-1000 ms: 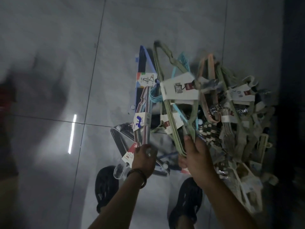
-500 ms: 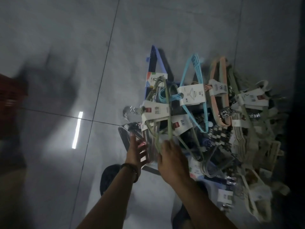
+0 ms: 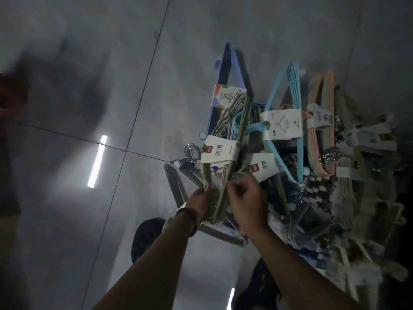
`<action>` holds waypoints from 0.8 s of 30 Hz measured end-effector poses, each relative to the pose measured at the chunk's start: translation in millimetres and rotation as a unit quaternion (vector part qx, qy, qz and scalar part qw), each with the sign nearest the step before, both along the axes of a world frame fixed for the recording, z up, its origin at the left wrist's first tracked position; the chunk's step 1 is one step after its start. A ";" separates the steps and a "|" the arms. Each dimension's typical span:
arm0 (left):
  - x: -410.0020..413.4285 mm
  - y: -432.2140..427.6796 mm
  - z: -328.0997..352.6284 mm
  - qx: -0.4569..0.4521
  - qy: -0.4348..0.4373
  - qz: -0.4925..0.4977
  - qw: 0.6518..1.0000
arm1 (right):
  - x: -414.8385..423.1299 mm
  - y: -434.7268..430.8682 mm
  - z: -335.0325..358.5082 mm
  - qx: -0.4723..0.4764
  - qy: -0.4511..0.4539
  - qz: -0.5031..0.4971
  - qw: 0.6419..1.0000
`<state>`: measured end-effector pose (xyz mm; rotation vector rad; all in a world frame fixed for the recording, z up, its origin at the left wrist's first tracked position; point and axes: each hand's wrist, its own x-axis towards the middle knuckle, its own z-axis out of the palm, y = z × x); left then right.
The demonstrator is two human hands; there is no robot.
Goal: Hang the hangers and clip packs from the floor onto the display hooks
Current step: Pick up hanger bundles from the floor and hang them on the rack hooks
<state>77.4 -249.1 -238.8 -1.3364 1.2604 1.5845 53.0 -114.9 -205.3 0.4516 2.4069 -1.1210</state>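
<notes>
Head view: left grip (image 3: 201, 204), open before, now joins right grip (image 3: 247, 199) clutching hanger pack (image 3: 220, 152); likely ready to lift.

Bare floor (image 3: 67, 220) fills the left and top of the frame, open to reach through. The pile of hangers (image 3: 281, 124) crowds the centre right, with a green hanger bundle (image 3: 220, 153) at its left edge; a shoe (image 3: 147, 238) sits lower middle

Both bare forearms reach forward and down, close together. The left hand (image 3: 201, 203) grips a bundle of hangers (image 3: 220, 156) with curled fingers. The right hand (image 3: 245, 202), just beside it, pinches the same bundle, knuckles up.
</notes>
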 end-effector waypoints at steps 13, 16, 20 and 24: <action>12.7 -6.9 15.1 -0.024 0.060 -0.049 0.997 | -24.5 -46.6 -22.2 0.025 -0.148 0.041 0.988; 24.7 -10.7 37.9 -0.024 0.086 -0.043 0.995 | -9.9 -38.9 9.7 -0.034 -0.159 0.062 0.985; 36.2 -18.4 41.9 -0.139 0.114 -0.084 0.980 | -30.5 -0.1 10.6 -0.051 -0.147 -0.012 0.988; 28.1 -24.0 38.5 -0.293 0.132 -0.195 0.927 | -94.9 43.2 -25.1 0.217 0.023 0.045 0.975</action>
